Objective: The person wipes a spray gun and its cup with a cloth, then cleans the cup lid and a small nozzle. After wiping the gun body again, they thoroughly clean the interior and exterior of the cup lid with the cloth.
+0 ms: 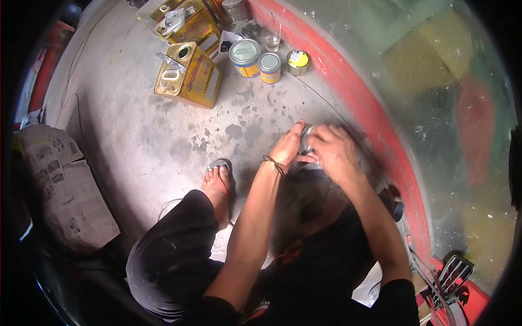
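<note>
Between my two hands, out in front of my body, is a small round grey metallic container (306, 137). Its kind is mostly hidden by fingers. My left hand (288, 144), with a dark cord bracelet at the wrist, is wrapped round its left side. On its right side, the curled fingers of my right hand (336, 151) grip it; they are slightly blurred. Beyond my hands stand a larger round tin (244, 57), a smaller tin (269, 68) and a yellow-topped can (298, 62).
A rectangular thinner can (190, 76) stands on the stained floor (125, 130), with more cans behind it. A clear cup (272, 41) sits by the red ledge (375, 103). Newspaper (81, 201) lies at left. A black rack (455, 271) is at lower right.
</note>
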The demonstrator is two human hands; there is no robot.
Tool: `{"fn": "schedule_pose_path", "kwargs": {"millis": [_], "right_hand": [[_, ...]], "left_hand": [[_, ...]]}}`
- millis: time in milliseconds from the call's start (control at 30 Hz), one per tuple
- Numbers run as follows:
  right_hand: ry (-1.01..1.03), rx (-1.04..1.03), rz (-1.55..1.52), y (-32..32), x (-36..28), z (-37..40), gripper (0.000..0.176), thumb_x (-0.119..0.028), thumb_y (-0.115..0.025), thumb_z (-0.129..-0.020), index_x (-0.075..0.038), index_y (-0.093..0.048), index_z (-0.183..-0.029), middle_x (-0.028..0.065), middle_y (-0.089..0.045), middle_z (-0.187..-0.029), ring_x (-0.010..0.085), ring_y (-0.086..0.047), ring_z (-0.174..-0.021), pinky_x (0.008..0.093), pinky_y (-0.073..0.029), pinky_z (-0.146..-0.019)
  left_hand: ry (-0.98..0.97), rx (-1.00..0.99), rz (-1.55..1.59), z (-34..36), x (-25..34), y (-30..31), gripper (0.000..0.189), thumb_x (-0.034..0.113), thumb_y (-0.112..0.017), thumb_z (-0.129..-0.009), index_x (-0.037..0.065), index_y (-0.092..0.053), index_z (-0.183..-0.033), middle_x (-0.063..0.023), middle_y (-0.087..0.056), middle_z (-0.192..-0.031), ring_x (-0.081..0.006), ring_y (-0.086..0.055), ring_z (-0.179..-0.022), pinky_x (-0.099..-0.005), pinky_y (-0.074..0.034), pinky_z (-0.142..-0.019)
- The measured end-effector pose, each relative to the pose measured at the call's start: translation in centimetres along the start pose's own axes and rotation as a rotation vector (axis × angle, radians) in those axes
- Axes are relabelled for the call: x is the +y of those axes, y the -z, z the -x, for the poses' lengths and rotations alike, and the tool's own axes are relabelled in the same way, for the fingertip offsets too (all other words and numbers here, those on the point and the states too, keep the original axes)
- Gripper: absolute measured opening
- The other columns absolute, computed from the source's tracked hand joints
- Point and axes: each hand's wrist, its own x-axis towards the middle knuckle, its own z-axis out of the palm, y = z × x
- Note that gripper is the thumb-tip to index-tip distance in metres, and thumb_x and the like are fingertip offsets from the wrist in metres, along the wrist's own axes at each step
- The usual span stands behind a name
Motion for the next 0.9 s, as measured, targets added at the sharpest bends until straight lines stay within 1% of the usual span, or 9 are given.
{"fn": "schedule_pose_path", "kwargs": {"millis": [200,333,400,467,567,600,700,800,900], "right_hand": [[0.250,-0.066,0.231,2.1,1.0,0.8,0.016,-0.018,-0.077,-0.078,-0.014,-0.073,-0.093,0.0000,-0.067,-0.111,0.0230,-0.062,-0.100,0.0424,-0.049,-0.090],[-0.005,-0.273,-0.160,2.1,1.3,1.9,0.009,-0.009,-0.071,-0.092,-0.008,-0.074,-0.100,0.0073,-0.073,-0.103,0.0228,-0.067,-0.102,0.0453,-0.051,-0.098],[-0.456,-0.327,-0.665,1.0,1.3,2.5,0.013,-0.010,-0.069,-0.098,-0.007,-0.073,-0.110,0.0070,-0.073,-0.104,0.0188,-0.067,-0.104,0.0404,-0.053,-0.096],[-0.711,-0.226,-1.197,-0.8,1.9,3.7,0.026,-0.013,-0.070,-0.103,-0.004,-0.069,-0.128,0.0061,-0.073,-0.107,0.0115,-0.065,-0.102,0.0306,-0.054,-0.088],[-0.623,-0.016,-1.053,-2.2,-1.2,3.6,0.034,-0.011,-0.073,-0.100,-0.003,-0.065,-0.132,0.0067,-0.072,-0.107,0.0124,-0.065,-0.101,0.0325,-0.054,-0.089],[-0.528,-0.023,-0.657,-1.1,-2.1,2.7,0.032,-0.006,-0.071,-0.101,-0.001,-0.065,-0.132,0.0025,-0.070,-0.116,0.0103,-0.061,-0.105,0.0297,-0.051,-0.095],[-0.696,-0.063,-0.970,-3.1,-1.2,1.9,0.034,-0.005,-0.074,-0.100,-0.002,-0.066,-0.132,0.0022,-0.071,-0.117,0.0105,-0.062,-0.106,0.0300,-0.051,-0.096],[-0.643,-0.004,-1.151,-3.1,-1.0,1.2,0.032,-0.008,-0.078,-0.097,-0.001,-0.069,-0.127,0.0013,-0.072,-0.103,0.0081,-0.062,-0.091,0.0284,-0.053,-0.080],[-0.667,0.015,-1.286,-1.8,-1.4,0.1,0.032,-0.007,-0.079,-0.097,-0.001,-0.069,-0.127,-0.0015,-0.071,-0.101,0.0044,-0.061,-0.089,0.0237,-0.051,-0.078]], "left_hand": [[0.005,-0.036,-0.125,0.4,0.8,-1.4,0.066,0.049,-0.035,-0.112,-0.010,-0.048,-0.140,-0.0273,-0.066,-0.123,-0.0340,-0.076,-0.075,-0.0405,-0.069,-0.065],[0.008,-0.007,-0.192,-1.8,-1.7,-1.2,0.062,0.047,-0.035,-0.111,-0.007,-0.060,-0.127,-0.0230,-0.072,-0.103,-0.0287,-0.074,-0.070,-0.0383,-0.067,-0.059],[-0.078,0.117,-0.283,-2.8,-3.9,-1.2,0.058,0.046,-0.035,-0.110,-0.001,-0.069,-0.118,-0.0146,-0.074,-0.095,-0.0226,-0.072,-0.075,-0.0390,-0.061,-0.057],[-0.061,0.162,-0.141,-3.1,-4.0,-1.3,0.057,0.047,-0.035,-0.110,0.002,-0.070,-0.117,-0.0112,-0.073,-0.093,-0.0207,-0.070,-0.077,-0.0387,-0.057,-0.056],[-0.021,0.173,0.131,-3.6,-3.4,-0.7,0.054,0.050,-0.040,-0.110,0.007,-0.070,-0.122,-0.0078,-0.071,-0.094,-0.0202,-0.067,-0.079,-0.0379,-0.054,-0.064],[-0.026,0.183,0.175,-3.8,-3.5,-0.7,0.054,0.051,-0.041,-0.110,0.007,-0.069,-0.122,-0.0078,-0.070,-0.093,-0.0204,-0.067,-0.080,-0.0381,-0.055,-0.067],[-0.044,0.147,0.443,-4.0,-2.3,-0.8,0.048,0.051,-0.050,-0.108,0.007,-0.067,-0.119,-0.0088,-0.069,-0.092,-0.0222,-0.067,-0.081,-0.0410,-0.056,-0.077],[-0.091,0.005,0.604,-3.5,-1.7,0.4,0.038,0.046,-0.055,-0.107,0.009,-0.065,-0.108,-0.0075,-0.066,-0.090,-0.0242,-0.065,-0.081,-0.0414,-0.054,-0.077],[-0.223,0.218,0.928,-5.5,-2.4,0.5,0.035,0.044,-0.054,-0.107,0.012,-0.062,-0.096,-0.0055,-0.061,-0.083,-0.0245,-0.060,-0.071,-0.0408,-0.053,-0.069]]}}
